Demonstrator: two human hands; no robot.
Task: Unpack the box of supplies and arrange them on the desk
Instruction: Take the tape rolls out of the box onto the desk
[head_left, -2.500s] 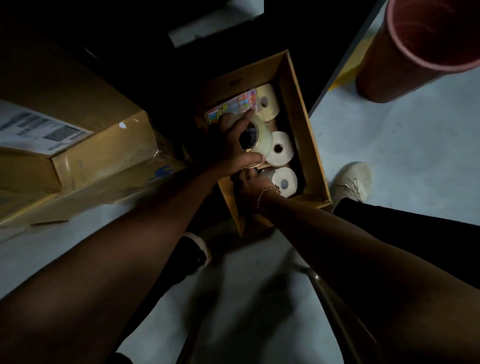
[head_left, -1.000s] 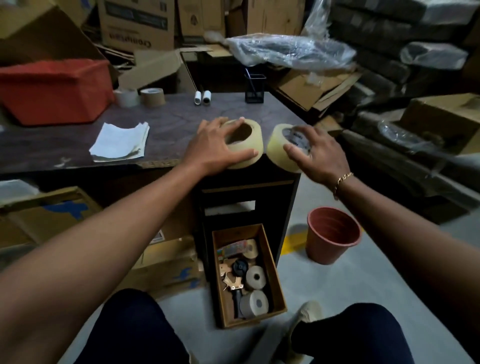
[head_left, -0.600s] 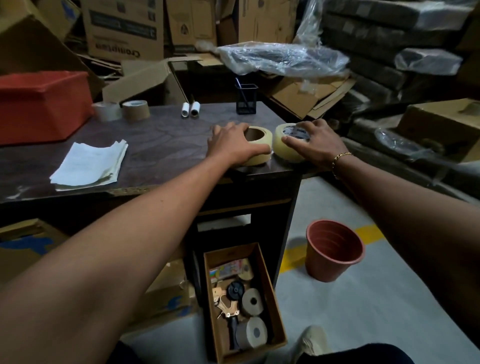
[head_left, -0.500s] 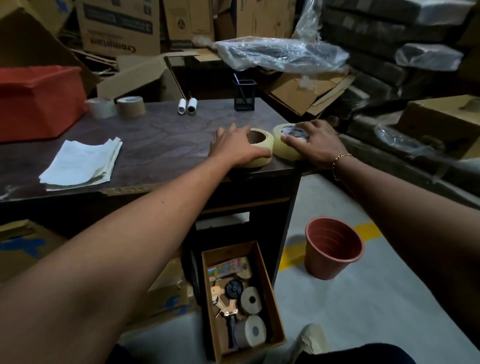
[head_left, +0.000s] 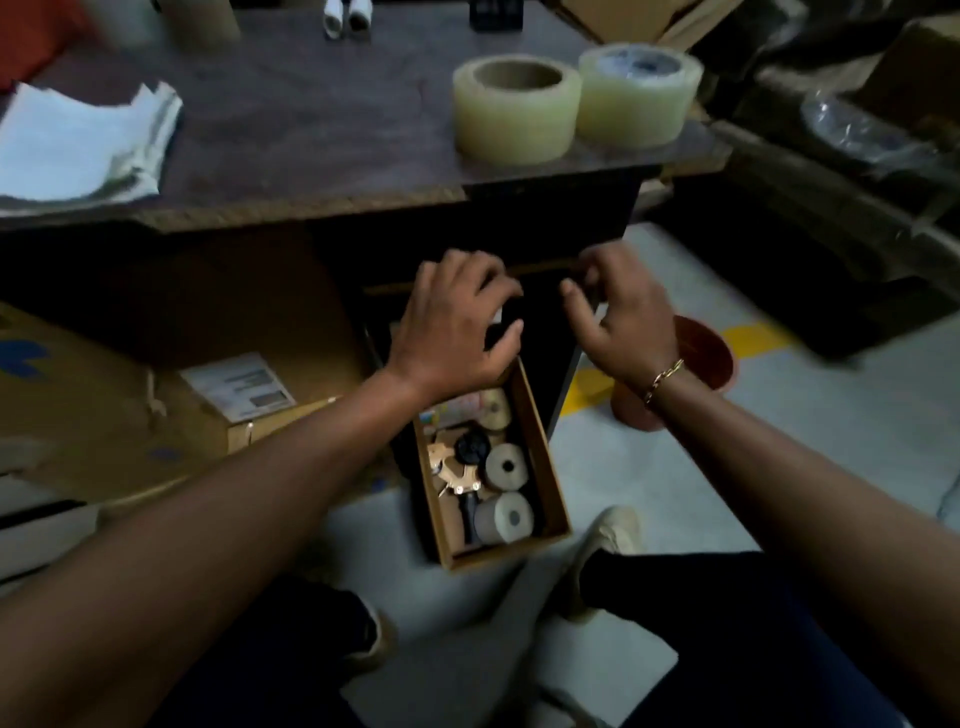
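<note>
At the upper left, a stack of white papers (head_left: 83, 145) on the desk (head_left: 311, 104) is blurred and cut off by the frame edge. In the centre, the left hand (head_left: 457, 327) hangs empty with loosely curled fingers, hiding the far end of the cardboard box (head_left: 543, 452) on the floor. A tape dispenser (head_left: 457, 473) lies dimly inside. The right hand (head_left: 623, 317), also empty and slack, covers part of a flowerpot (head_left: 706, 353). Half a second ago both hands rested on the two tape rolls (head_left: 517, 109). Those now stand free, side by side at the desk's right corner.
</note>
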